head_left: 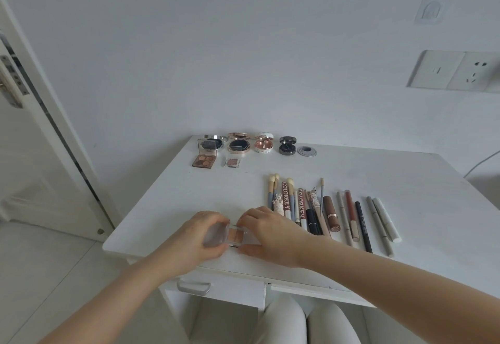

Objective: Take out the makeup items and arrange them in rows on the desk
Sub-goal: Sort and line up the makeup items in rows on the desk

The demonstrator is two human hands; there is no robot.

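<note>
A small clear-cased palette (234, 236) with tan powder sits near the desk's front edge, its transparent lid swung open to the left. My left hand (197, 238) grips the lid side and my right hand (270, 232) pinches the pan side. At the back stand several open compacts (238, 144), an open eyeshadow quad (204, 160) and a small single shadow (232, 162). To the right lies a row of brushes, lipsticks and pencils (328, 215).
The white desk (405, 181) has a drawer with a grey handle (193, 287) under its front edge. A door stands at the left, wall sockets (457, 73) at the right. My legs are under the desk.
</note>
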